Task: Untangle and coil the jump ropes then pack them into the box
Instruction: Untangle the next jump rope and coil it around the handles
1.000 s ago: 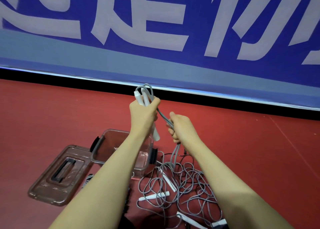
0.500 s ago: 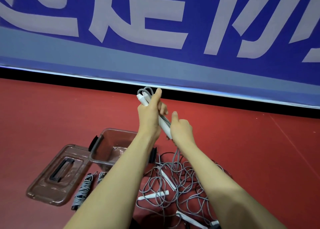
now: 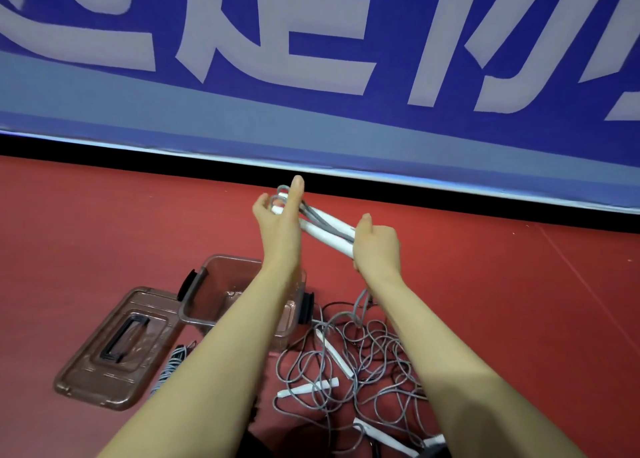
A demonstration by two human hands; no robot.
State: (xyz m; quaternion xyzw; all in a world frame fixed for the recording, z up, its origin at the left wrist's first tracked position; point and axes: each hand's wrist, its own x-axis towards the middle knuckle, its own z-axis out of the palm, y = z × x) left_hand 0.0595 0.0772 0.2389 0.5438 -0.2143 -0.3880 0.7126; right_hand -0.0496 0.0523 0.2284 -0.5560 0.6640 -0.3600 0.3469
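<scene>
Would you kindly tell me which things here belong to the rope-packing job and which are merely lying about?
Job:
- white handles, right hand gripping, left hand at their far end
- tangled ropes
- box
- lid
- coiled rope

Lying about:
- blue banner
</scene>
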